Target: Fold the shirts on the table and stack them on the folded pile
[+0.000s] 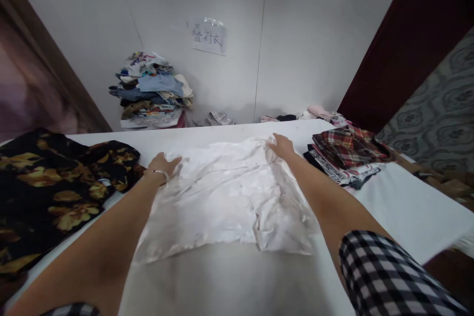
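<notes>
A thin, shiny white shirt [222, 197] lies spread and creased on the white table in front of me. Its right part is bunched in loose folds. At its far left corner is my left hand [161, 164], wearing a bracelet [158, 173]; the thumb stretches over the cloth, away from the fingers. My right hand [283, 148] pinches the far right edge, where the fabric puckers; its fingertips are partly hidden. To the left, beside my forearm, lies a black garment with yellow flowers [55, 182].
Folded clothes, a red plaid shirt [350, 145] on top, are stacked on the table [411, 207] at right. Behind the table's far edge rises a tall clothes pile [151, 91], with more garments [318, 112] farther right. A handwritten sign [208, 37] hangs on the wall.
</notes>
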